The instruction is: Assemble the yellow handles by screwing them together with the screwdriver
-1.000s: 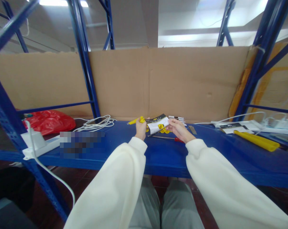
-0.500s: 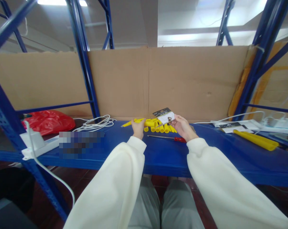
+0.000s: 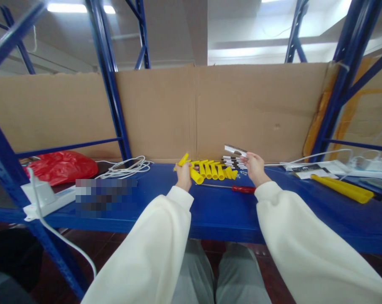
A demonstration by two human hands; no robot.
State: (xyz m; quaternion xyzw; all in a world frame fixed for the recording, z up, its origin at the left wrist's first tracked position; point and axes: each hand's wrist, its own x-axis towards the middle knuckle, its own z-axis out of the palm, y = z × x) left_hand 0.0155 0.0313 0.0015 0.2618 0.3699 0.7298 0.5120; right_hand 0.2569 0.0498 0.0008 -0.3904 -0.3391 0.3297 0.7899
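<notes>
Pinching a card (image 3: 235,150), the right hand (image 3: 256,168) hovers by stacked cards (image 3: 232,162). The left hand (image 3: 183,175) curls round a yellow piece (image 3: 183,159) beside yellow tubes (image 3: 214,172).

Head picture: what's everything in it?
Shelf: one, blue, middle
Cardboard: several sheets, brown, behind
Lights: several, white, overhead
Bag: one, red, left
Cable coil: one, white, left
Power strips: two, white, both ends
Blurred patch: one, mixed, left
Yellow pieces: several, yellow, middle row
Stacked cards: several, white-black, behind the row
Screwdriver: one, red-handled, before the row
Loose card: one, black-white, right
Long piece: one, yellow, right
Left hand: one, bare, holding a yellow piece
Right hand: one, bare, holding a white card
Sleeves: two, white, front
Trousers: one pair, grey, bottom
</notes>
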